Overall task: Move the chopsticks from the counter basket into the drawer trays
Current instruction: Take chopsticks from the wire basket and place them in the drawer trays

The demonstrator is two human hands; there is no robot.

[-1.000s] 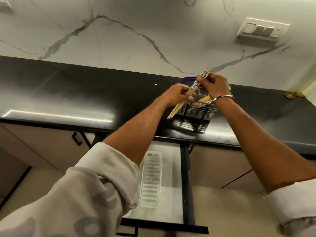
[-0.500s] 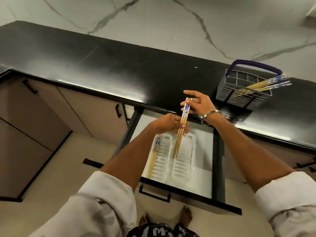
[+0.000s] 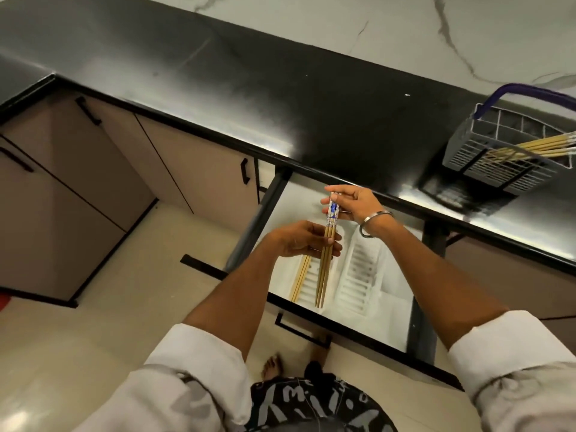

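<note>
A small bundle of wooden chopsticks point(image 3: 323, 269) with blue-and-white tops hangs over the open drawer point(image 3: 383, 335). My left hand point(image 3: 300, 240) grips the bundle at mid-length, and my right hand point(image 3: 352, 202) pinches its patterned tops. Below lie two white slotted trays: the left tray point(image 3: 308, 286) holds a pair of chopsticks point(image 3: 300, 277), and the right tray point(image 3: 358, 275) shows nothing in it. The grey wire basket point(image 3: 486, 157) with a purple handle stands on the black counter at the right, with several chopsticks point(image 3: 542, 146) leaning out of it.
The black counter point(image 3: 249, 98) runs diagonally above the drawer, with its edge right behind my right hand. Beige cabinet doors point(image 3: 93, 182) with black handles are at the left. My bare feet point(image 3: 274, 364) stand on the pale floor in front of the drawer.
Both hands lifted the chopstick bundle out of the counter basket and carried it down and left over the open drawer. The bundle now hangs lower, closer to the trays.
</note>
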